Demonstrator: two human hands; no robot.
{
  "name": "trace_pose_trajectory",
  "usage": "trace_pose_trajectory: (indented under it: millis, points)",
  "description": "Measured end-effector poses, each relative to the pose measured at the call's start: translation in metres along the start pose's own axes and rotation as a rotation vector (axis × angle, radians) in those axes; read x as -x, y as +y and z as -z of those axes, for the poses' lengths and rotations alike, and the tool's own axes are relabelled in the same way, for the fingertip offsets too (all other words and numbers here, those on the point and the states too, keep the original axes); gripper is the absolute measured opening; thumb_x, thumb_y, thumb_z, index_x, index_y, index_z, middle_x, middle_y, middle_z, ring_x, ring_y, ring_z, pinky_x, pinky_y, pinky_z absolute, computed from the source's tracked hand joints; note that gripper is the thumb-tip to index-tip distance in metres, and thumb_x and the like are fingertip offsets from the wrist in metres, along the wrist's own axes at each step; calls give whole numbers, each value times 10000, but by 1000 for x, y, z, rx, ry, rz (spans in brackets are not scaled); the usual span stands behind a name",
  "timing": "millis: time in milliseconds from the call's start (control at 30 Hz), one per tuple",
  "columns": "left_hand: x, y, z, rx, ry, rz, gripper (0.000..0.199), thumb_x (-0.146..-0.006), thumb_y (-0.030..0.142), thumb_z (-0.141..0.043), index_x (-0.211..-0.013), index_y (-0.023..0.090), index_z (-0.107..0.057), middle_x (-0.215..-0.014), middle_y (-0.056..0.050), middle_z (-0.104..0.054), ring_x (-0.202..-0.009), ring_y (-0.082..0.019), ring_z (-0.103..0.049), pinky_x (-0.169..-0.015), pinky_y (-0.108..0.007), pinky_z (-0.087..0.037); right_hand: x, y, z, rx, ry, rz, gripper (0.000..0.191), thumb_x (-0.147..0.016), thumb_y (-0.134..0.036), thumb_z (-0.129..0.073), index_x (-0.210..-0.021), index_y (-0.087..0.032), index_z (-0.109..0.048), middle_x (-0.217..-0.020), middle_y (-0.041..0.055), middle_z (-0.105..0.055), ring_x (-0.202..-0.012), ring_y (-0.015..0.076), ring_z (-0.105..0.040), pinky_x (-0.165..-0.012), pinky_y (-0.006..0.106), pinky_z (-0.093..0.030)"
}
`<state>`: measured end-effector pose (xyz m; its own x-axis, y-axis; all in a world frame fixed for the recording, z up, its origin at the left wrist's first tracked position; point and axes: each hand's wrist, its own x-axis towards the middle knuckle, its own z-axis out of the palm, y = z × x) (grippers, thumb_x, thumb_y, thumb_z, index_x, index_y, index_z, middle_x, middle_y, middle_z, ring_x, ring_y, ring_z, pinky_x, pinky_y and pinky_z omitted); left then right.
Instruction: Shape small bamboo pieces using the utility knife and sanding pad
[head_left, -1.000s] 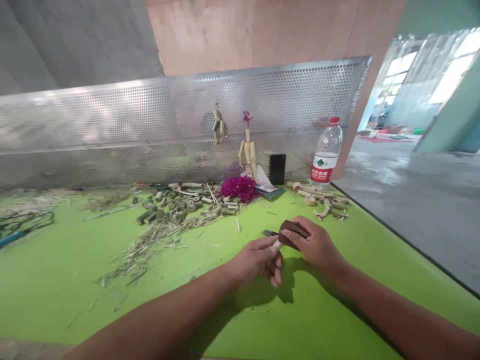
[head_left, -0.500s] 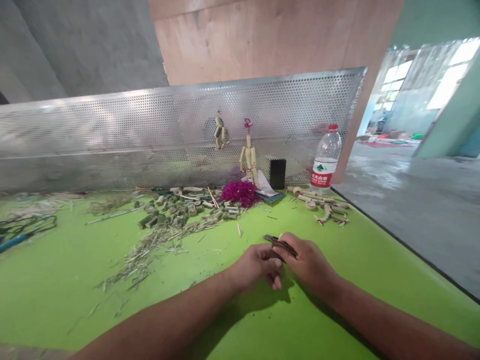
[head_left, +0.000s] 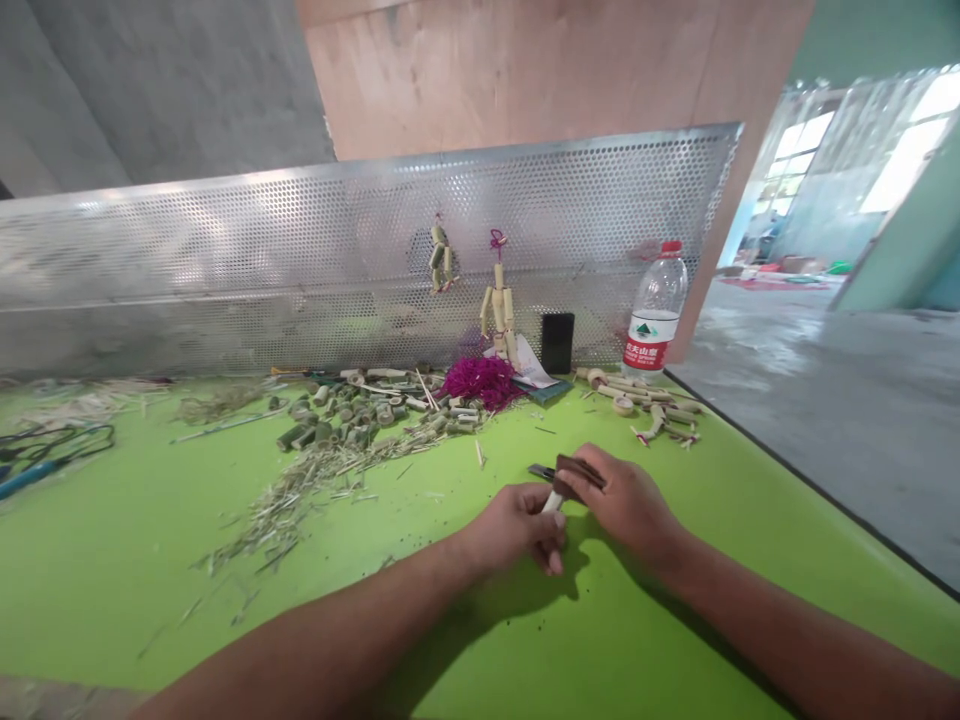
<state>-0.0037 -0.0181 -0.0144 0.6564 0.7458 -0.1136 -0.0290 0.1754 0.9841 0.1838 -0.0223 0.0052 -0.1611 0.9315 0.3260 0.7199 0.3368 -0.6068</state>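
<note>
Over the front middle of the green table (head_left: pixel 420 620), my left hand (head_left: pixel 525 525) pinches a short pale piece (head_left: pixel 553 502) that looks like bamboo. My right hand (head_left: pixel 626 495) grips a dark brown strip (head_left: pixel 579 472), perhaps sandpaper, which touches the upper end of the pale piece. A dark flat blade-like thing (head_left: pixel 541 471) sticks out to the left of the strip; whether my right hand holds it too is unclear. Both hands are close together, with fingers closed.
Behind are cut bamboo pieces (head_left: pixel 322 430), shavings (head_left: pixel 285 500), purple cord (head_left: pixel 480 383), a hanging jointed bamboo figure (head_left: pixel 499 310), a black phone-like block (head_left: pixel 557 343) and a water bottle (head_left: pixel 655 315). More bamboo parts (head_left: pixel 660 410) lie at right. A perforated metal panel (head_left: pixel 337 260) stands along the back.
The brown strip has been raised and turned in my right hand, uncovering the pale piece in my left hand. My right hand has shifted slightly up and right; the view has tilted a little.
</note>
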Motion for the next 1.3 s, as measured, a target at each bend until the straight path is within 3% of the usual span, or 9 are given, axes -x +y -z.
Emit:
trace_pose_trajectory:
  millis: [100,233,400,500,600,733,900,1100,1300]
  points:
    - [0,1,-1,-21,-3,-14,133,-912,214,-604,-980,104,-637,-684,-39,-628,-528,-100,-619,-536,-228,-532,-1,1,1,-32,-67,34,250,-909,-440,-514,-795,-222,-556,-661,-1,-633,-579,166,-563,-527,258,-344]
    - [0,2,-2,20,29,7,109,-907,197,-608,-969,107,-614,-662,-25,-620,-501,-94,-609,-515,-218,-532,-1,0,0,14,56,-24,234,-885,-435,-550,-793,-219,-554,-658,0,-622,-580,164,-549,-525,256,-342]
    - [1,4,-2,-3,13,-4,126,-895,211,-631,-960,104,-612,-689,-35,-631,-521,-96,-624,-519,-212,-540,-3,2,1,-50,-49,57,237,-903,-423,-539,-792,-218,-577,-632,-12,-611,-559,147,-540,-516,249,-352]
    - [2,5,-3,65,12,38,200,-899,178,-618,-1082,99,-595,-694,-36,-632,-518,-99,-623,-513,-214,-540,-16,16,12,-84,250,-64,242,-842,-437,-620,-770,-213,-563,-673,7,-625,-613,166,-564,-553,274,-409]
    - [1,5,-3,72,16,30,256,-890,155,-624,-1133,89,-578,-698,-37,-631,-530,-114,-644,-537,-234,-555,-23,25,20,-443,386,-88,277,-802,-470,-673,-832,-216,-567,-840,41,-694,-779,203,-642,-666,318,-504]
    - [-1,3,-2,44,70,-11,239,-878,159,-641,-1102,99,-580,-742,-43,-646,-556,-124,-661,-560,-252,-561,-10,15,20,-657,301,-84,314,-759,-468,-737,-873,-213,-593,-881,44,-711,-822,218,-668,-704,333,-536]
    - [2,5,-3,-50,-11,-61,238,-833,302,-716,-915,103,-614,-716,-37,-641,-577,-125,-652,-595,-273,-563,7,-4,11,-451,44,75,210,-852,-398,-663,-879,-192,-639,-785,27,-676,-735,179,-626,-638,281,-492]
    - [4,8,-4,219,-152,-98,270,-887,362,-639,-1020,128,-623,-865,-63,-655,-639,-128,-663,-606,-266,-560,5,-1,7,-351,29,105,235,-876,-410,-635,-828,-180,-639,-710,5,-640,-656,146,-581,-575,249,-447]
    - [1,5,-2,255,-28,-81,339,-843,197,-698,-1162,121,-615,-855,-62,-661,-690,-137,-677,-641,-259,-552,-9,15,18,-467,469,-63,306,-792,-466,-716,-910,-190,-656,-848,57,-723,-770,213,-670,-643,318,-530]
